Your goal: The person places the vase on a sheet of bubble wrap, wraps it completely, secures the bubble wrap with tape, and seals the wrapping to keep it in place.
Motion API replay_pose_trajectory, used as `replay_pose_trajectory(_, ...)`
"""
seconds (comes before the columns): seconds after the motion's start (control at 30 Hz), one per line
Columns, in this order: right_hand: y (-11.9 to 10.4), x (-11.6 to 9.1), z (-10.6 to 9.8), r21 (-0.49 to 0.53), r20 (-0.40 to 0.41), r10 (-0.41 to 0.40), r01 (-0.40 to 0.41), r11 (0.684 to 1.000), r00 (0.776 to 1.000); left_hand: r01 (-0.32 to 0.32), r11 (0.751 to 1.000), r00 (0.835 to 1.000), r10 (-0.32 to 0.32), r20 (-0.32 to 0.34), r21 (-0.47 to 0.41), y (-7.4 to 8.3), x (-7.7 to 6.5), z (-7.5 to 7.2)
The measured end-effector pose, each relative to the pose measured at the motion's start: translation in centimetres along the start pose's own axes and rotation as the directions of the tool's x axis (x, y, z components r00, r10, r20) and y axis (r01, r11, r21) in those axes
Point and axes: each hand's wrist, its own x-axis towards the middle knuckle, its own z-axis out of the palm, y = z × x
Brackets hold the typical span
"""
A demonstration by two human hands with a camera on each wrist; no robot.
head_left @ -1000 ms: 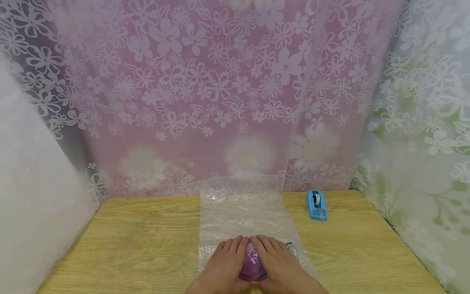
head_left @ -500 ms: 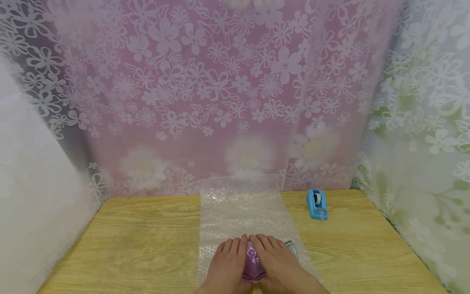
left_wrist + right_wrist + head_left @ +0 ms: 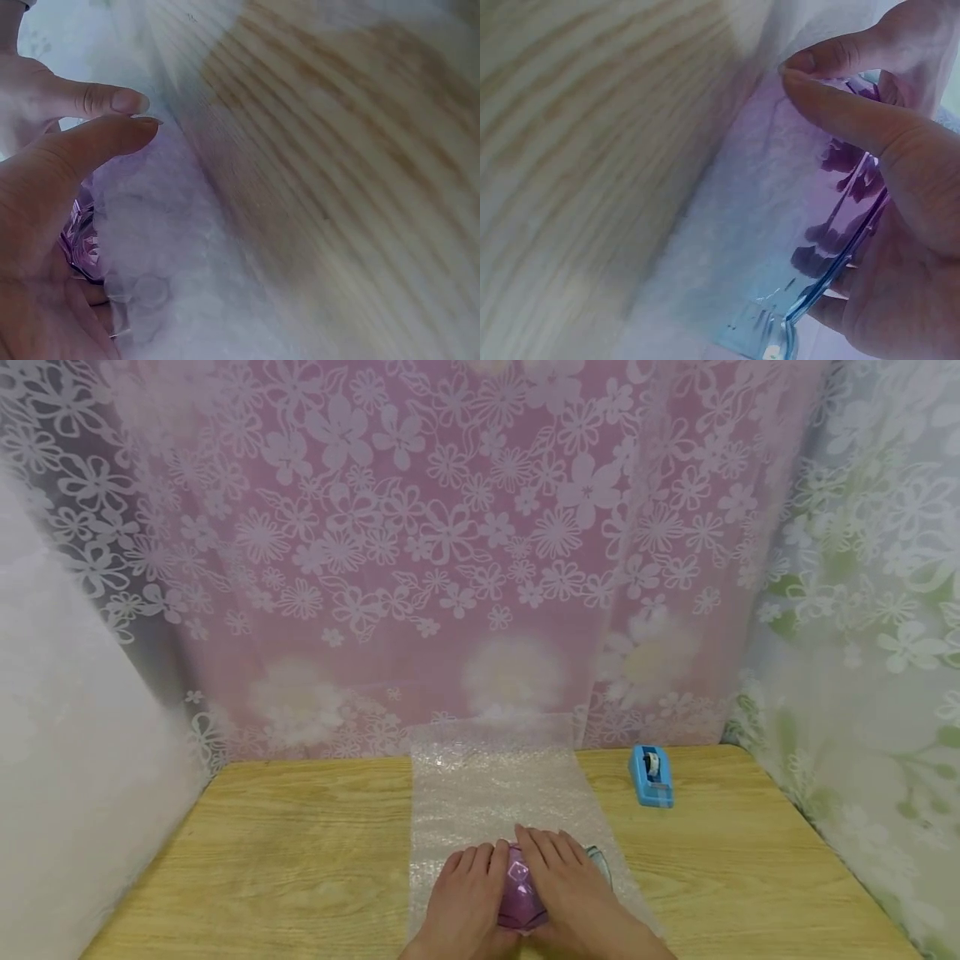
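A see-through faceted vase (image 3: 522, 893), purple in the middle and pale blue at its right end, lies on its side on a sheet of bubble wrap (image 3: 495, 785). My left hand (image 3: 467, 893) grips its left part, fingers over the far side. On its right part, my right hand (image 3: 568, 887) holds it the same way. Both thumbs meet at the near side, over the wrap, as the left wrist view shows. The blue end (image 3: 765, 330) sticks out past my right hand in the right wrist view. My palms hide much of the vase.
A blue tape dispenser (image 3: 652, 777) with a white roll stands at the table's back right. The wood-grain table (image 3: 300, 852) ends at a pink flowered curtain (image 3: 450, 568). At its far end, the wrap reaches up against this curtain.
The fingers of my right hand have shifted slightly forward on the vase, and more purple shows between my hands. My left hand stays around its part. The view has turned a little.
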Motion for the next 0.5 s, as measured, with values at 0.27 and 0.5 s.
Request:
replay_pose_trajectory(0.27,0.41,-0.08,0.31,0.003,-0.05,-0.046,0.046,0.999,0.998,0.04,0.994,0.991,-0.027,0.134,-0.101,-0.72,0.32,0.1)
replay_pose_trajectory(0.5,0.85,0.02,0.34,0.051,-0.036,-0.047,0.049,0.997,0.998,0.05,0.99,0.985,-0.027,0.17,-0.133,-1.03,0.53,0.09)
